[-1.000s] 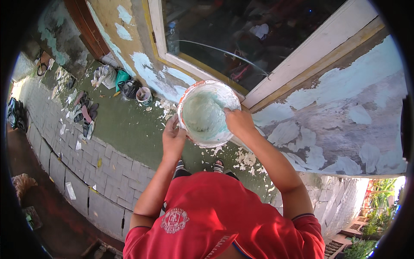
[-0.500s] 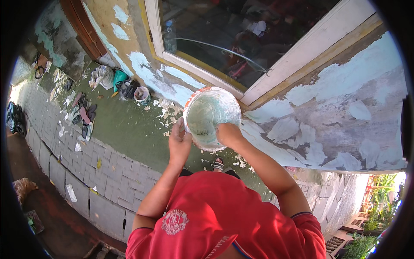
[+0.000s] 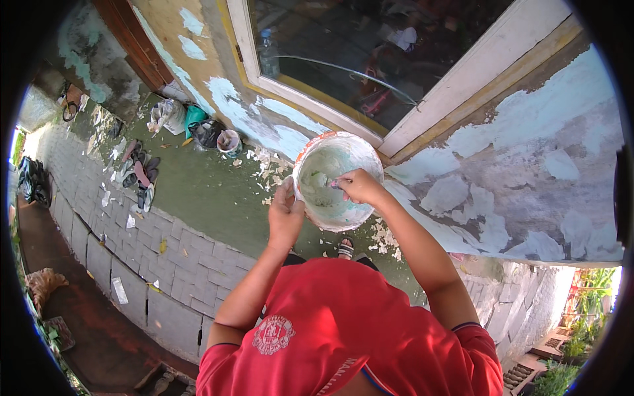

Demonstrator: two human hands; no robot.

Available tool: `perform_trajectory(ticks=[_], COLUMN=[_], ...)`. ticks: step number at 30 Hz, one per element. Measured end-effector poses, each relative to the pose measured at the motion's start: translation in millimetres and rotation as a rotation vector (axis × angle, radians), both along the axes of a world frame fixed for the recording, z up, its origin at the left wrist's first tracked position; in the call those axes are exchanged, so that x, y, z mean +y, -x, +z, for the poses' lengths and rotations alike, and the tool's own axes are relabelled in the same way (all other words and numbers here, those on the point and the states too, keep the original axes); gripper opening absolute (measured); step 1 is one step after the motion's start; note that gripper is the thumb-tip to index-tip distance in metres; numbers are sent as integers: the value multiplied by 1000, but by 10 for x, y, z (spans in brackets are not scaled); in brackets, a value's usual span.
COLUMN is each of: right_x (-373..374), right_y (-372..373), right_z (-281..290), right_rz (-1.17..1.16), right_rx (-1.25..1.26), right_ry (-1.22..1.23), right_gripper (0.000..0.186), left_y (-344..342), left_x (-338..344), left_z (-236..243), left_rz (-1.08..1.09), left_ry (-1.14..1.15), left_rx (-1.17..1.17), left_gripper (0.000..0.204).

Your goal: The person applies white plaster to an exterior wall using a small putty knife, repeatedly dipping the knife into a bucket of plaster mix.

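A white bucket [image 3: 364, 153] with an orange-marked rim is held upright ahead of me, smeared inside with pale green paste [image 3: 317, 165]. My left hand [image 3: 286, 214] grips its near left side, thumb and fingers at the rim. Over the opening, my right hand [image 3: 360, 187] closes around a small scraper [image 3: 338, 184] with a pinkish handle. The scraper points left across the paste; its blade blends with the pale mix and cannot be made out clearly.
A patchy, pale-blue-smeared wall [image 3: 502, 171] and a white-framed window [image 3: 422, 99] stand just beyond the bucket. Paint flakes [image 3: 267, 168] litter the green floor. At left are a small tub [image 3: 229, 141], a black bag [image 3: 206, 134] and several sandals [image 3: 140, 173].
My right hand has risen slightly from the paste toward the bucket's right side, and the scraper now shows. The left hand keeps its grip on the bucket. The view has shifted slightly.
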State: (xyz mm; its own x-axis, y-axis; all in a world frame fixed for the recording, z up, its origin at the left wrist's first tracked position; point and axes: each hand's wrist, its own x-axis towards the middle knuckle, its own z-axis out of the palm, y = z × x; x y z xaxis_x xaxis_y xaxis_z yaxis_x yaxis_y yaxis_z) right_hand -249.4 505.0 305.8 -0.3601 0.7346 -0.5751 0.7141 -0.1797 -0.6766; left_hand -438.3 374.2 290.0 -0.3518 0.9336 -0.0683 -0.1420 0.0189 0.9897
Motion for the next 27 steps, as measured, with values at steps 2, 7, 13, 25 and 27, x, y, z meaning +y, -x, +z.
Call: perform_trajectory(ticks=[2,7,13,25,27], right_x=[69,105,-72,-322,-306], right_y=[-89,-236,-389,-944,-1023], right_z=[-14,46,387,449,819], right_rz=[-34,-127,-237,-501,-447], right_rx=[47,148,301,870,904], right_ry=[40,157,242,389,405], right_gripper=[32,36,34,29,31], left_y=[-42,-74,13,97,93], left_x=[10,5,28,165,206], left_z=[25,33,70,41,141], left_rz=[2,17,20,99,103], left_ry=[37,35,70,88,148], left_rx=[-30,-78,-106,-162,-220], left_gripper=[54,54,53,49,51])
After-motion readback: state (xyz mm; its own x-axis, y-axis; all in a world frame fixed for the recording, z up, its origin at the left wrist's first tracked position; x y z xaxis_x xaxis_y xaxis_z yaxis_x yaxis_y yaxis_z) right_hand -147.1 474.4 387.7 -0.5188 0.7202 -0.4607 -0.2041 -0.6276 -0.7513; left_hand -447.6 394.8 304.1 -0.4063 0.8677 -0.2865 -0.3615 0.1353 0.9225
